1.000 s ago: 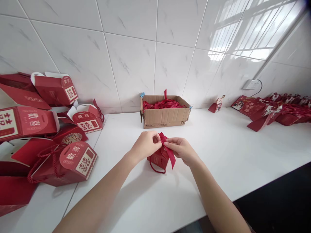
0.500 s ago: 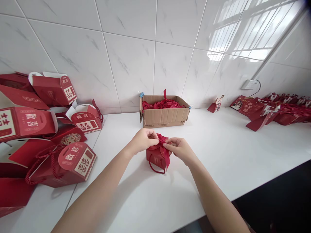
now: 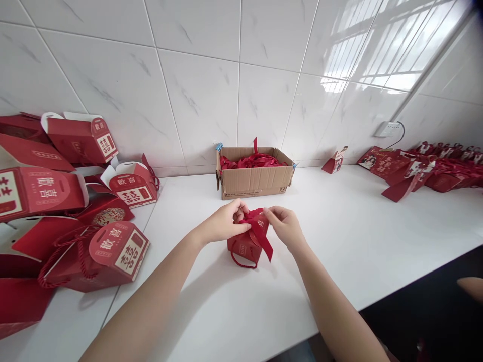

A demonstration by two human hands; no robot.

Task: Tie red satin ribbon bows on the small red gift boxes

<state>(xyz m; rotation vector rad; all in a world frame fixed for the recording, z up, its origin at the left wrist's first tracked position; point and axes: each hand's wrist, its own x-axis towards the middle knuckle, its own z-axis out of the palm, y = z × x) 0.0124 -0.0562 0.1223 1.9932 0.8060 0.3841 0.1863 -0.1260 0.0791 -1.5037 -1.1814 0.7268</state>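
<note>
A small red gift box (image 3: 238, 247) stands on the white counter in front of me, its twisted cord handle hanging down the near side. Red ribbon (image 3: 263, 240) is gathered over its top, with one broad end draped down the front right. My left hand (image 3: 222, 221) is closed at the upper left of the box, thumb and fingers pinching the ribbon. At the upper right, my right hand (image 3: 287, 226) pinches a part of the ribbon between thumb and forefinger. The fingers partly hide the ribbon's middle.
Behind the gift box, a cardboard box (image 3: 256, 183) full of red ribbons stands against the tiled wall. Several red gift boxes (image 3: 109, 251) are piled at left. A small triangular box (image 3: 334, 162) and a heap of red packages (image 3: 445, 178) lie at right.
My right hand has moved slightly right and up, away from my left hand, drawing ribbon outward. The hanging ribbon end has swung to the right. My left hand has barely moved.
</note>
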